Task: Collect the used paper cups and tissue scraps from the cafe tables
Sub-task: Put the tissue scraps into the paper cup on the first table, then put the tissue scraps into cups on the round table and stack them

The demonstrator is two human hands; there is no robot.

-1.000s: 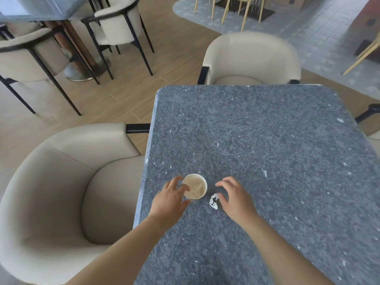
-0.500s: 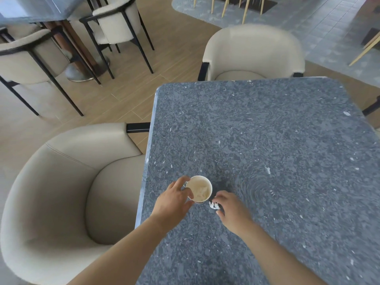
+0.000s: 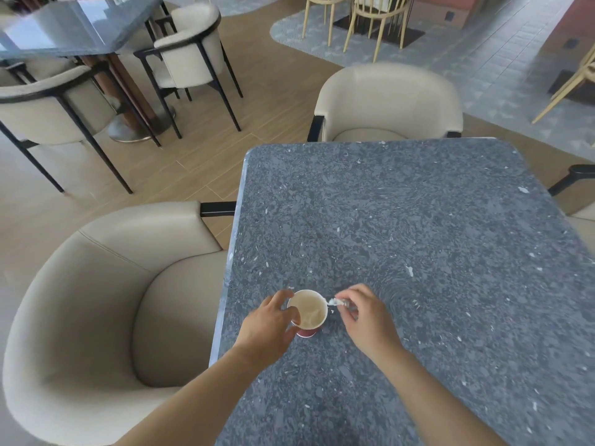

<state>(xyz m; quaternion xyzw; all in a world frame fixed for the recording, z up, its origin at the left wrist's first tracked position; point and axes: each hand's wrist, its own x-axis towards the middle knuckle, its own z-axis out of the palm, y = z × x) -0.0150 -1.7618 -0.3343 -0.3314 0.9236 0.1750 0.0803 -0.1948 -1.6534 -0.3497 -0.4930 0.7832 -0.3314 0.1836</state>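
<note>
Paper cup (image 3: 308,310) in grasp of left hand (image 3: 266,329), tissue scrap (image 3: 336,301) beside it in pinch of right hand (image 3: 367,320).

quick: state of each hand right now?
left hand: closed round the paper cup.
right hand: closed, pinching the tissue scrap beside the cup's rim.

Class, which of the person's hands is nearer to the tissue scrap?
Right. The right hand pinches the tissue scrap just right of the paper cup; the left hand grips the cup's opposite side.
</note>
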